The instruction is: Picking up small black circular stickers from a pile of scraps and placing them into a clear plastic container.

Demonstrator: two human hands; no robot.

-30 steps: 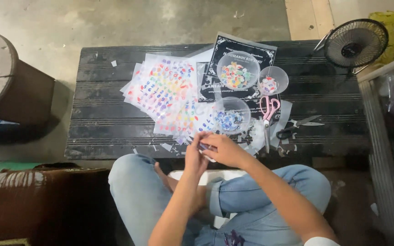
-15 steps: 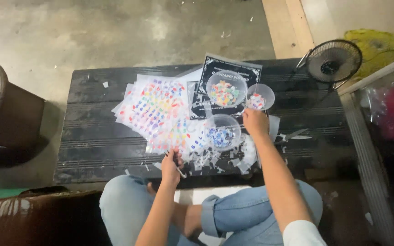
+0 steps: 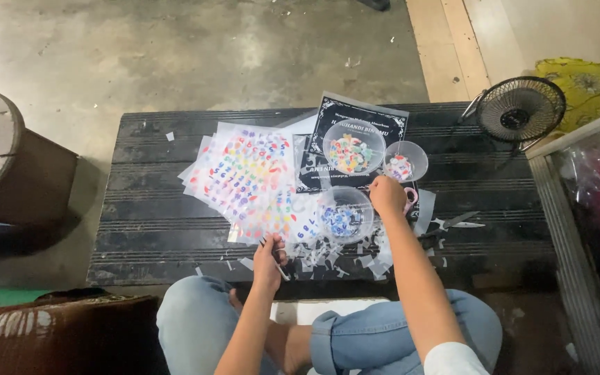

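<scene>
Scraps of clear cut film (image 3: 335, 258) littered the near edge of the low black ribbed table (image 3: 154, 229) where we sat cross-legged in blue jeans. Our left hand (image 3: 269, 260) was curled near that edge, fingers closed round a thin, pale stick-like tool (image 3: 277, 267) whose kind we could not make out. Just beyond it lay a fanned stack of transparent sticker sheets covered in small multicoloured letters and numbers (image 3: 248, 177). Our right hand (image 3: 387, 195) reached further out, loosely closed with the knuckles up, beside a clear round plastic bowl of blue and white pieces (image 3: 344, 214); whether it gripped anything we could not tell, though a bit of pink showed just under it. Past it stood a small clear bowl of pink and white pieces (image 3: 405, 161) and a larger clear bowl of mixed coloured pieces (image 3: 353, 147), the larger resting on a black printed packet (image 3: 328, 118). Dark-handled scissors (image 3: 446, 228) lay to the right of our forearm. A small black wire-caged fan (image 3: 520, 110) stood at the table's far right corner, and a round wooden stool (image 3: 8, 163) sat on the concrete floor to the left.
</scene>
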